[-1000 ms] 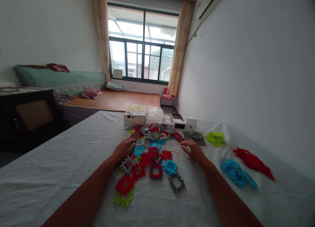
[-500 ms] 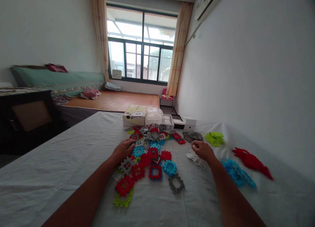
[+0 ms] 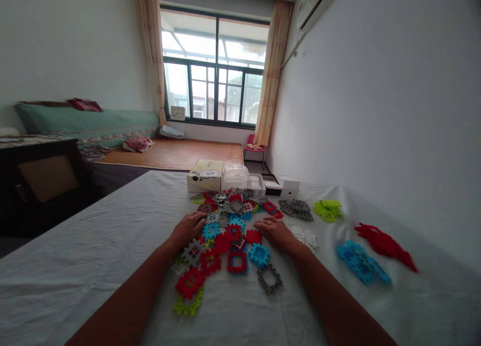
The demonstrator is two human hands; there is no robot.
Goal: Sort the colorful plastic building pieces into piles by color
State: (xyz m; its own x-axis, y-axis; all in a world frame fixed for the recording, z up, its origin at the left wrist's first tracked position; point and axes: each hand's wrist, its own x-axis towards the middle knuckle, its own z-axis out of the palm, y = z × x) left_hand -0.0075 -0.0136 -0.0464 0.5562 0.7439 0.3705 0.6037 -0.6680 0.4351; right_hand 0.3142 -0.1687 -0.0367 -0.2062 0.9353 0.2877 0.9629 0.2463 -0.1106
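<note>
A heap of interlocking plastic building tiles with notched edges, in red, blue, grey, green and white, lies in front of me. My left hand (image 3: 190, 226) rests at the heap's left edge, fingers stretched loosely near a blue tile (image 3: 211, 231) and a small white window piece (image 3: 213, 217). My right hand (image 3: 276, 232) reaches in from the right, fingers extended and low over the cloth beside a red tile (image 3: 253, 236). What lies under its fingertips is hidden. Below that hand are a blue square tile (image 3: 259, 255) and a dark grey frame tile (image 3: 269, 279).
Along the right are separate piles: grey tiles (image 3: 296, 209), green tiles (image 3: 327, 211), white window pieces (image 3: 308, 237), blue tiles (image 3: 361, 263) and red tiles (image 3: 383, 245). A yellow box (image 3: 205, 177) and a clear plastic container (image 3: 236, 177) stand behind the heap on the white cloth (image 3: 124, 226).
My right hand has moved left from the white pile to the heap's right edge, now covering where a small white window piece lay. My left hand has stayed in place.
</note>
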